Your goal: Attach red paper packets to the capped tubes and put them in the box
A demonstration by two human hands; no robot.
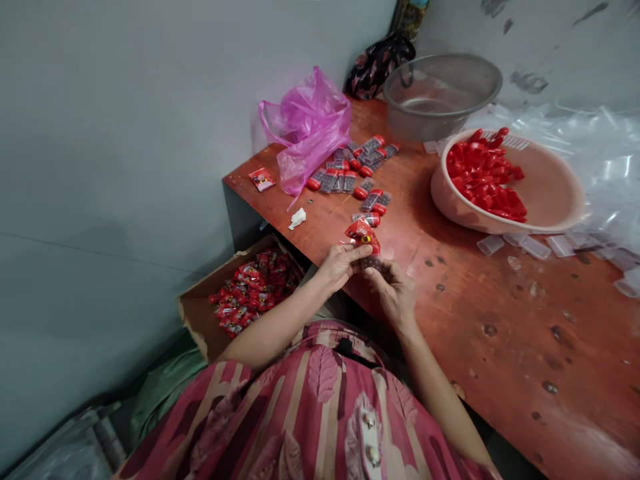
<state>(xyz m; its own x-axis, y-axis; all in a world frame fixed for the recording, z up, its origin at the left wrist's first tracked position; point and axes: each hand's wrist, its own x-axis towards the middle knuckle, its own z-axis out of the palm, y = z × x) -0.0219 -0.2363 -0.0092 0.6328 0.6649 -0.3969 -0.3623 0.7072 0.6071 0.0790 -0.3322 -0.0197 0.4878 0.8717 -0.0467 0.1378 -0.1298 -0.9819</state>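
Observation:
At the table's near edge my left hand [343, 265] pinches a red printed plastic wrapper [363, 233] with a yellow and black picture on it. My right hand [396, 293] is closed round the lower end of a small clear container with dark contents [371, 263], partly inside or behind the wrapper; which of these I cannot tell. Just beyond my hands lies a red-capped clear container [369, 219]. Farther back is a loose group of similar red-capped containers [340, 180], filled with dark little pieces.
A pink basin [555, 193] of red caps [485, 177] stands right, beside many empty clear containers [615, 153]. Behind is a grey basin [443, 87]. A pink plastic bag [315, 120], flat red packet [262, 179] and white scrap [297, 218] lie left. Below, a cardboard box [197, 310] holds red-wrapped pieces.

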